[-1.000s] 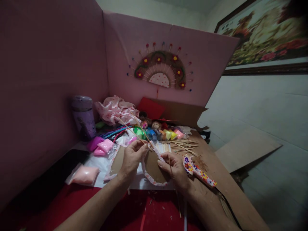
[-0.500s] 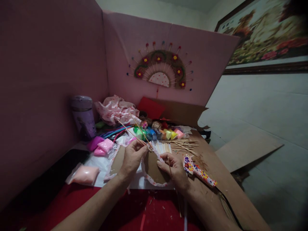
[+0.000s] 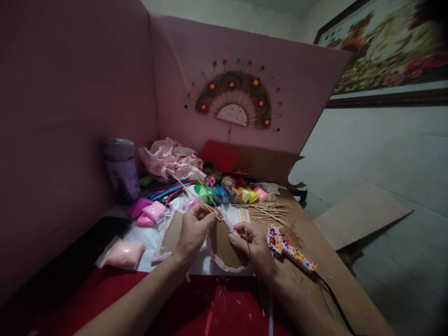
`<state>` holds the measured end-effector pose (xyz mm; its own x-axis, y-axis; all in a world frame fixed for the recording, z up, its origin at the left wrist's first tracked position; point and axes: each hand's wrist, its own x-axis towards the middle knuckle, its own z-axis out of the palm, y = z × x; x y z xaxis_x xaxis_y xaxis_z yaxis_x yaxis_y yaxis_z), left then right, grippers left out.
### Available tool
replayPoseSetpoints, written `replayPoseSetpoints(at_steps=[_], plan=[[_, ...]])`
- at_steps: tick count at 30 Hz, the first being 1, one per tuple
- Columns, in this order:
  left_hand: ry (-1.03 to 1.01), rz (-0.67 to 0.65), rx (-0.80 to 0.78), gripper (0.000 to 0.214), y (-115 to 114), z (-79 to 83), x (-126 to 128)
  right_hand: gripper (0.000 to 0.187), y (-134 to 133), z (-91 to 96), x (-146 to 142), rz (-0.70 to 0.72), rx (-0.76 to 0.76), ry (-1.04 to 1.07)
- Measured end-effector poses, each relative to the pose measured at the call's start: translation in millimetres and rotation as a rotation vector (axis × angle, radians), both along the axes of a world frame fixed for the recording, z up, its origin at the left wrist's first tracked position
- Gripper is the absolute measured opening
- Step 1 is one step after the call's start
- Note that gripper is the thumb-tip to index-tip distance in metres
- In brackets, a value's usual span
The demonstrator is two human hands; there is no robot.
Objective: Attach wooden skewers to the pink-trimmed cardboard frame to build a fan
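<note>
In front of me a brown cardboard piece [image 3: 226, 242] with a rounded, pink-spotted fabric edge is tilted up between my hands. My left hand [image 3: 195, 228] is closed in a pinch at its top edge, on thin bamboo sticks [image 3: 191, 189] that slant up and to the left. With thumb and fingers, my right hand [image 3: 254, 247] grips the fabric-covered right edge. Another thin stick [image 3: 247, 236] shows across its fingers. Behind my left hand lies a second fabric-edged cardboard piece [image 3: 171, 235]. My fingers partly hide the joint of sticks and cardboard.
A flower-patterned glue gun [image 3: 292, 252] with a black cord lies at right. Loose bamboo sticks [image 3: 269, 212], colourful clay packets [image 3: 220, 193] and crumpled pink fabric [image 3: 170, 161] lie behind. A purple tumbler [image 3: 121, 172] stands left. A decorated half-round fan [image 3: 233, 98] hangs on the pink panel.
</note>
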<state>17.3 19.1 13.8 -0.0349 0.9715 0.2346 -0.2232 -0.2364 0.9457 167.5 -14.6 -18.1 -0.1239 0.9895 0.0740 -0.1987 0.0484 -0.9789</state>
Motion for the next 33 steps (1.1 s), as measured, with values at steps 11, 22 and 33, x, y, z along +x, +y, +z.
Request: replayPoseSetpoints(at_steps=[11, 22, 33], plan=[[-0.003, 0.031, 0.03, 0.016, -0.3, -3.1, 1.5, 0.027, 1.3, -3.9, 1.1, -0.003, -0.002, -0.002], [-0.04, -0.007, 0.023, 0.017, -5.0, 2.7, -0.2, 0.025, 0.1, 1.6, 1.4, 0.014, 0.043, 0.019], [-0.014, -0.005, 0.02, 0.022, -2.9, -1.1, 2.2, 0.022, 0.0, -0.2, 1.2, 0.024, 0.028, 0.047]])
